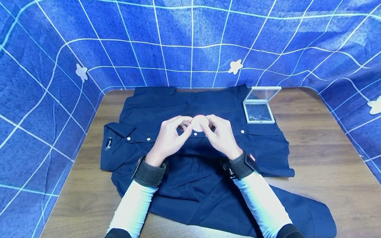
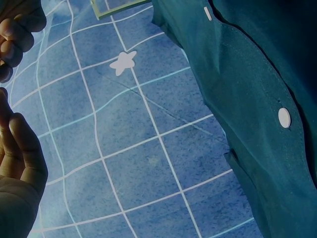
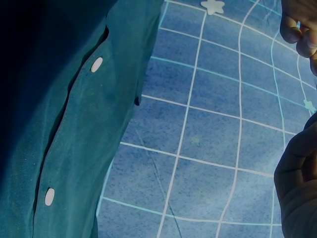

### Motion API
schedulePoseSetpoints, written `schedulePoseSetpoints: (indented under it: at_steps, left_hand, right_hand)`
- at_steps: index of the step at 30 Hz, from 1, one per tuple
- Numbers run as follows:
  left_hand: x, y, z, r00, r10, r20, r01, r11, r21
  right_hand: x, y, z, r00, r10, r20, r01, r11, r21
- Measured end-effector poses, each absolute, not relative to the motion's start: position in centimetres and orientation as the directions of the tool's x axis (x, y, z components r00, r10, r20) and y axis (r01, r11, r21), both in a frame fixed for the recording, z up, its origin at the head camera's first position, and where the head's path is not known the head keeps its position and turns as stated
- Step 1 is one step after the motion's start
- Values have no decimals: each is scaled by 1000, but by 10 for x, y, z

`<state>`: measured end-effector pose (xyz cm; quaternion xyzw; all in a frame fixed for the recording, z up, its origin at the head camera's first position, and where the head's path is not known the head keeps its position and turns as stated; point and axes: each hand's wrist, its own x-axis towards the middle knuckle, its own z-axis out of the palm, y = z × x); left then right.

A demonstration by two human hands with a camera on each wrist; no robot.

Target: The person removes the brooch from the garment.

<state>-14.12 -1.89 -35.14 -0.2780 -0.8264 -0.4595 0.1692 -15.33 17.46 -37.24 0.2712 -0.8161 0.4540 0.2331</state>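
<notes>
Both hands meet over the middle of a dark navy button-up shirt (image 1: pixel 190 102) spread on the table. Between them is a small round pale disc (image 1: pixel 198 124) with a thin reddish edge; what kind of thing it is I cannot tell. My left hand (image 1: pixel 171 134) pinches its left side between thumb and fingers. The right hand (image 1: pixel 221 134) pinches the other side, its thumb lying across the face. Just below the disc sits a white shirt button (image 1: pixel 195 134). In the left wrist view, the left hand (image 2: pixel 22 163) shows at the edge, with the disc out of view.
A small pale-framed case (image 1: pixel 260 121) with its clear lid (image 1: pixel 263 94) raised stands on the shirt at the back right. The collar (image 1: pixel 114 147) points left; one sleeve (image 1: pixel 312 210) reaches the front right. Blue grid-patterned cloth (image 1: pixel 190 29) walls the wooden table (image 1: pixel 315 145).
</notes>
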Motion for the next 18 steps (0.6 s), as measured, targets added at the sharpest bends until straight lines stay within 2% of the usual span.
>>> schedulePoseSetpoints:
  at_steps: [18]
  left_hand:
    - [-141,-19,-351,-785,307,538,619,421,663]
  right_hand:
    - [-153,175,-372,-744,-227,628,-655,427,-623]
